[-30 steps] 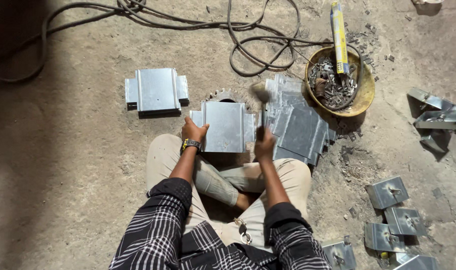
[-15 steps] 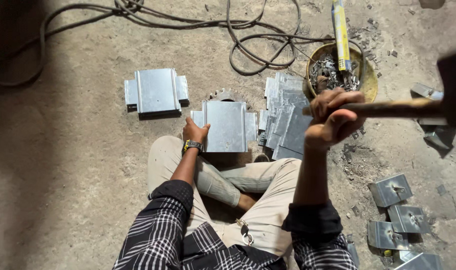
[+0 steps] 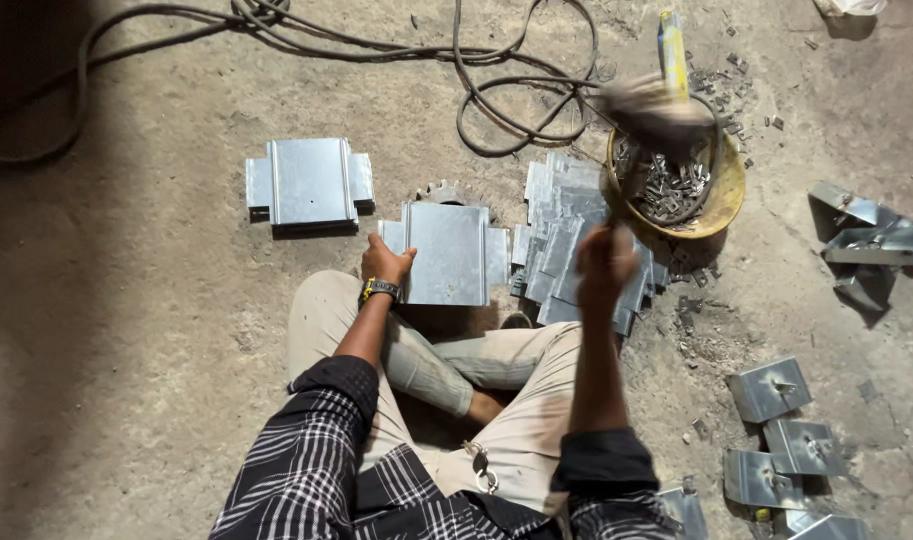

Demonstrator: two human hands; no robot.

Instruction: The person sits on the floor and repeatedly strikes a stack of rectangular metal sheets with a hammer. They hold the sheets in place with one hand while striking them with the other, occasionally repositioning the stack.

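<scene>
One finished sheet-metal bracket (image 3: 310, 182) lying alone on the left. Next, left hand (image 3: 385, 264) pressed flat, fingers together, on a second bracket (image 3: 449, 253) right in front of the knees. Then a messy stack of flat metal blanks (image 3: 569, 235), too overlapped to count. Right hand (image 3: 606, 264) fisted round a blurred hammer (image 3: 657, 110). Yellow bowl (image 3: 729, 190) full of small metal clips. About seven folded pieces scattered far right.

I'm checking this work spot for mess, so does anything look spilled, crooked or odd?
Small metal scraps lie scattered on the floor beside the yellow bowl, as if spilled. The pile of metal sheets is fanned out unevenly. The hammer in the right hand is blurred. The left hand steadies a flat metal piece.
</scene>
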